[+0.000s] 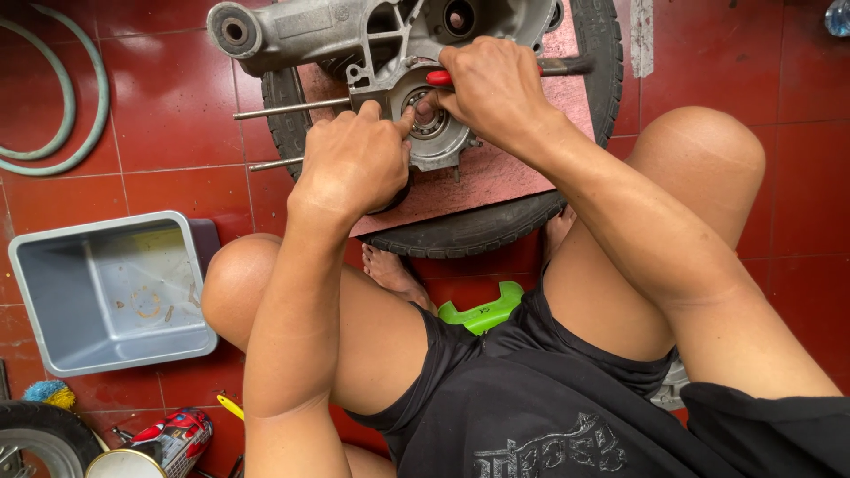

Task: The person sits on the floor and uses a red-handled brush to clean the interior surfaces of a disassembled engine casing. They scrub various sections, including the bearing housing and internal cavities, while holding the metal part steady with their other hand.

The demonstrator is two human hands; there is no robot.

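On a pink board (496, 177) laid across a tyre (469, 232) on the red tiled floor (168, 97) lies a grey metal engine casing (354, 40), its round bearing seat (431, 119) facing up between the two hands. The left hand (354, 164) is curled into a fist with its index finger pressed at the bearing's rim, while the right hand (496, 88) is closed around a red-handled tool (531, 71) whose tip meets the same seat. A grey tub (53, 310) sits on the floor well to the left, a green stool (482, 310) beneath the person.
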